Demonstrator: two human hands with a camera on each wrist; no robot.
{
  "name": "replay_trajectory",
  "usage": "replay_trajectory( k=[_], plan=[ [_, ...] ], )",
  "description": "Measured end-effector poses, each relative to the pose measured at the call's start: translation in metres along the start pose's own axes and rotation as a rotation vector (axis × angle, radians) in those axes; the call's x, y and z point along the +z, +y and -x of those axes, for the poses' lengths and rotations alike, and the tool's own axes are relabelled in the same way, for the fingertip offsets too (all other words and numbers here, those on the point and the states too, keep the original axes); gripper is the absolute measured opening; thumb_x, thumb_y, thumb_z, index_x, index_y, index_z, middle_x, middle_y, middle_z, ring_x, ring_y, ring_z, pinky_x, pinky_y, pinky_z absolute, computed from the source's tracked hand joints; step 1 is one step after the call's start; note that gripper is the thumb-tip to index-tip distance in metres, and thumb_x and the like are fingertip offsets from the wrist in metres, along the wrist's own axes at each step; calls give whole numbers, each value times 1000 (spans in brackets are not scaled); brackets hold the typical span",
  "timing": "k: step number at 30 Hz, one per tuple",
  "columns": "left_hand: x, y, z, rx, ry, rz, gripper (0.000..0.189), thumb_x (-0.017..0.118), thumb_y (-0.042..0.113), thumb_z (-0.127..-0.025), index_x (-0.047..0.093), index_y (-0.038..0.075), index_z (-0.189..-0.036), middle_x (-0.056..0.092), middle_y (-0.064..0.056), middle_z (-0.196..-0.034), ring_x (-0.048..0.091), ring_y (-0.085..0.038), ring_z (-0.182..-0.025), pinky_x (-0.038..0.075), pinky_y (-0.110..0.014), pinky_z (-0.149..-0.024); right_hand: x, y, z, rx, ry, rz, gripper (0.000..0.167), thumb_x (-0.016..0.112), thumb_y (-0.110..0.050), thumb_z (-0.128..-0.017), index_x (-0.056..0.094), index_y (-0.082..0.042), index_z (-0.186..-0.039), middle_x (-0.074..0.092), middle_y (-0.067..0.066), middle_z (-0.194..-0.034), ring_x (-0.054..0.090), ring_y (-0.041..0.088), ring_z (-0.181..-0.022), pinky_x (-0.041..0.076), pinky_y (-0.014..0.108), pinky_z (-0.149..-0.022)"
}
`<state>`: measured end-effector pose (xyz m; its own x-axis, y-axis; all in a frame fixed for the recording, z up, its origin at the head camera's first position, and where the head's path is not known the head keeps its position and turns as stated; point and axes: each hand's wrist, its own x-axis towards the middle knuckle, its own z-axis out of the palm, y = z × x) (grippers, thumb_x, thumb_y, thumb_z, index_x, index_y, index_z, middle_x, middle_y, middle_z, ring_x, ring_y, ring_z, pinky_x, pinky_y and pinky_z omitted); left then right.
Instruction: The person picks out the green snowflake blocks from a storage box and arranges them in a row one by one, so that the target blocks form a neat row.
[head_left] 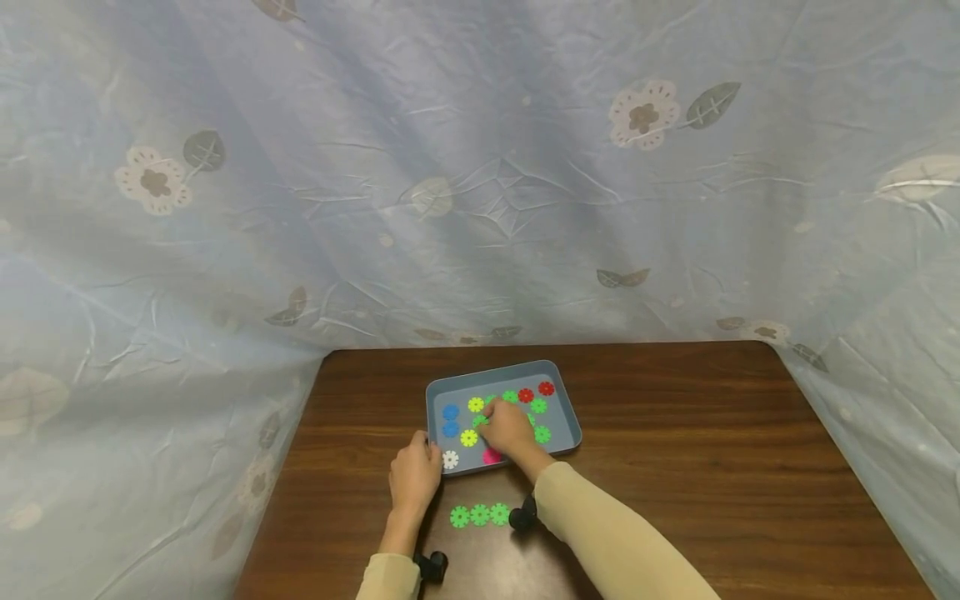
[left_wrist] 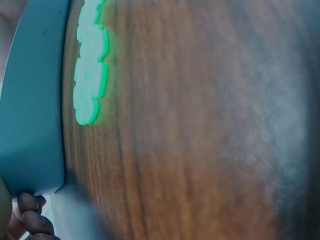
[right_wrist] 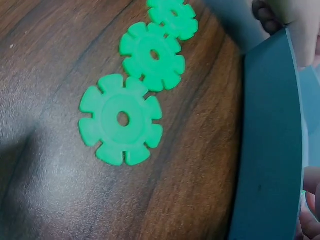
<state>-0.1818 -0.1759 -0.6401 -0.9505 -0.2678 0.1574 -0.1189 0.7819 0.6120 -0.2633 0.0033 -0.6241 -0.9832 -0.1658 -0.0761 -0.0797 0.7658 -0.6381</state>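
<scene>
A grey-blue tray [head_left: 504, 377] holds several flat, notched plastic discs in different colours. My left hand [head_left: 415, 477] grips the tray's front left corner; in the left wrist view its curled fingers [left_wrist: 35, 217] show at that corner. Over the middle of the tray, my right hand [head_left: 508, 429] has its fingertips down among the discs, pinching a green notched disc [head_left: 479, 422] that they partly cover. The right wrist view catches only part of these fingers [right_wrist: 311, 220] beyond the tray wall, with a sliver of green between them. The palm hides some discs.
Three green discs [head_left: 479, 515] lie joined in a row on the wooden table [head_left: 675, 467] before the tray. Inside the tray are yellow [head_left: 468, 437], blue [head_left: 450, 412], red [head_left: 546, 388], white [head_left: 450, 459] and pink [head_left: 491, 457] discs. A patterned curtain [head_left: 480, 208] hangs behind.
</scene>
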Motion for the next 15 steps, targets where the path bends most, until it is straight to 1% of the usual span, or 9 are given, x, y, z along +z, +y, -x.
replay_trajectory(
  k=[3,6,10,15],
  plan=[
    [1,0,0,-1,6,-2,24,61,16,-99,70,-1,-113,48,1,-58,48,-22,-51,41,-40,-47,-2,1,0,-10,0,-46,19,78,-17,-86,71,-8,-101,72,2,-91,66,19,-81,54,40,-73],
    [2,-1,0,2,14,-2,24,62,16,-98,70,-2,-113,48,0,-58,48,-22,-51,42,-41,-47,-5,2,2,-33,-3,-103,17,77,-17,-89,71,-7,-100,71,1,-87,66,18,-80,54,39,-73],
    [2,-1,0,10,26,2,23,63,14,-98,70,-2,-112,48,0,-57,47,-22,-49,41,-41,-46,-10,1,6,-67,-2,-181,16,77,-20,-91,70,-8,-99,70,0,-86,67,18,-83,54,39,-75],
    [2,-2,0,9,21,-2,23,62,14,-98,70,-2,-113,49,-1,-58,48,-23,-51,43,-43,-47,-18,-2,18,-115,-5,-279,15,78,-20,-92,70,-10,-99,68,-2,-85,64,16,-80,53,38,-73]
  ],
)
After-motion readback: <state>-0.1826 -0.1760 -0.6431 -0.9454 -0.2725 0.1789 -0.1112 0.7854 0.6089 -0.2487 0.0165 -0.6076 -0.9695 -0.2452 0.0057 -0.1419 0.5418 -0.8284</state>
